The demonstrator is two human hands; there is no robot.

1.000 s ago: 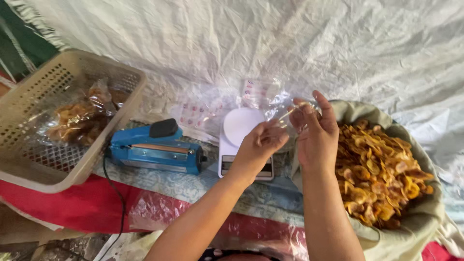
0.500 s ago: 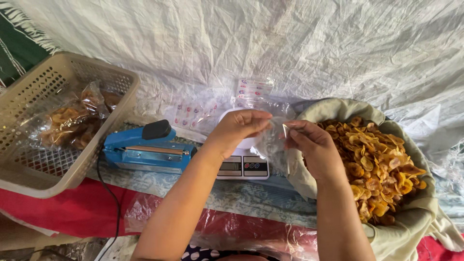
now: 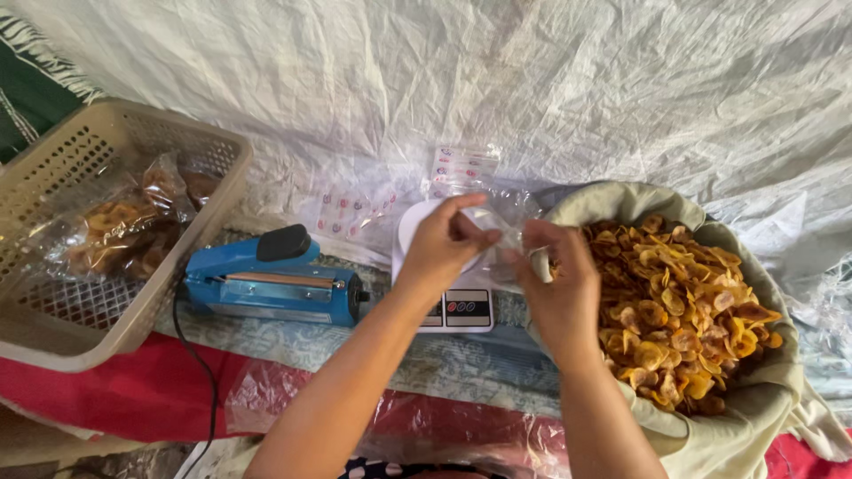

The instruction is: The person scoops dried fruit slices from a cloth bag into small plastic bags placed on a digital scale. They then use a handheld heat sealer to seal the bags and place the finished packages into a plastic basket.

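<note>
- Your left hand (image 3: 446,241) pinches one side of a small clear plastic bag (image 3: 504,232), fingers closed on its edge.
- Your right hand (image 3: 557,277) grips the opposite side, so the bag hangs between both hands.
- Directly under your grip sits a white kitchen scale (image 3: 453,306).
- Right of your grip, a cloth-lined sack (image 3: 745,390) holds yellow chips (image 3: 683,310).
- Left of it lies a blue heat sealer (image 3: 266,282), then a beige basket (image 3: 115,328).
</note>
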